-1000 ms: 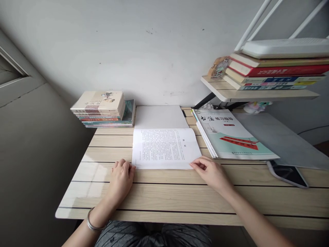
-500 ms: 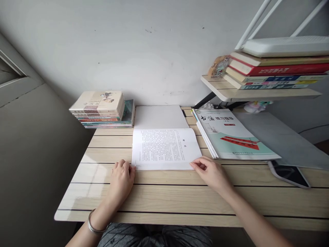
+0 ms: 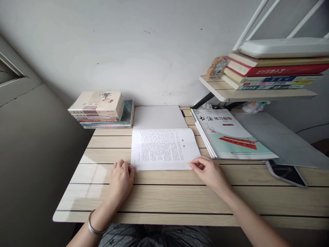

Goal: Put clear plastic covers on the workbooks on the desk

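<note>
The top book (image 3: 231, 137) in the pile on the right had big black Chinese writing, 书法, and next to it, in smaller signs, 练习指导. Under that was a small red label (image 3: 228, 125) with writing too tiny to read. On the open book (image 3: 161, 149), the page had two bigger signs that looked like 后记, and many rows of Chinese words too small to read. The cream book (image 3: 89, 101) on top of the left pile had blurry writing on its cover and spine. On the shelf, the red book (image 3: 288, 71) had pale, smudgy letters on its spine.
</note>
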